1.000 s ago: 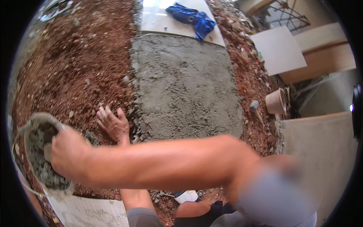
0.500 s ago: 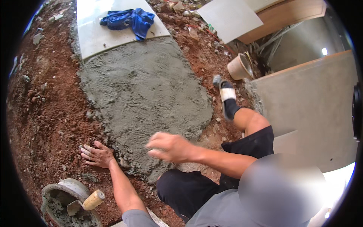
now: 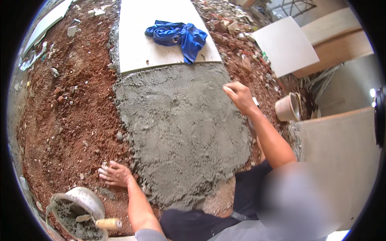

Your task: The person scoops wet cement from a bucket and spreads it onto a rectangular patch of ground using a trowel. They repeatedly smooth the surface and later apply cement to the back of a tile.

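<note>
Grey wet mortar (image 3: 181,132) is spread as a long bed on the red earth (image 3: 68,108), its long axis running from the person's knees away to the white tile (image 3: 161,36) laid at its far end. The right hand (image 3: 238,94) is stretched out over the far right edge of that bed, its fingers drawn together and pointing toward the tile; whether anything small is pinched in this grip cannot be told. The left hand (image 3: 114,174) is pressed flat on the earth just beside the near left edge of the mortar, fingers spread wide, nothing held. Below that hand, close to it, a metal bowl (image 3: 76,199) of mortar is seen with a wooden-handled trowel (image 3: 102,222) resting in it, handle pointing right. A blue cloth (image 3: 179,36) is crumpled on the tile, well beyond the right hand. A clay-coloured pot (image 3: 287,107) is tipped on its side to the right of the right forearm.
</note>
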`<state>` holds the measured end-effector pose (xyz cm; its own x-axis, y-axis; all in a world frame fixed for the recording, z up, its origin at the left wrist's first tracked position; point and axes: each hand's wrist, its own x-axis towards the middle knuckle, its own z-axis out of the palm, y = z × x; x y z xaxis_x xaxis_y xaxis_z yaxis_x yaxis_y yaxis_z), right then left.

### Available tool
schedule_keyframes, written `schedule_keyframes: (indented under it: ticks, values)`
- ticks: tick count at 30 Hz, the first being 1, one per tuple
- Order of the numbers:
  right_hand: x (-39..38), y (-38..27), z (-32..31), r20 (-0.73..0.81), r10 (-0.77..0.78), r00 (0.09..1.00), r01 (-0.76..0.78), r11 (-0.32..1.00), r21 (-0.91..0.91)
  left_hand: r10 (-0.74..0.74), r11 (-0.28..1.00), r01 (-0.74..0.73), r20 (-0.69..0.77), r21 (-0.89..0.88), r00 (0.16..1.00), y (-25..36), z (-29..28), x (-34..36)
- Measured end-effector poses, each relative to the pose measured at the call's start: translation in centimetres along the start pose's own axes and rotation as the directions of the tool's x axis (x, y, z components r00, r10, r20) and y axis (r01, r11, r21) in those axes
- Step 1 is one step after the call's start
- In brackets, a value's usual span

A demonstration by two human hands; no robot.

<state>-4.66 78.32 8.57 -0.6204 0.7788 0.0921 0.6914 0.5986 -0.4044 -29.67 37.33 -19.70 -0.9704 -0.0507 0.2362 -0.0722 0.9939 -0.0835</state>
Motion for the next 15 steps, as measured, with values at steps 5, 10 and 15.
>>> schedule_keyframes:
  ticks: [5, 10, 15]
  values:
    - [16.4, 7.8, 11.8, 0.032, -0.005, 0.999, 0.016, 0.930, -0.368, 0.071, 0.997, -0.074, -0.174, -0.009, 0.982, -0.8, 1.1, -0.2]
    - [23.8, 12.8, 18.2, 0.163, -0.208, 0.964, 0.256, 0.892, -0.373, 0.112, 0.994, -0.113, -0.159, 0.001, 0.981, -1.7, 1.3, -0.2]
    - [33.9, 20.3, 10.8, -0.512, -0.224, 0.829, 0.147, 0.971, -0.186, 0.109, 0.990, -0.123, -0.165, -0.074, 0.980, -1.6, 1.1, 0.0]
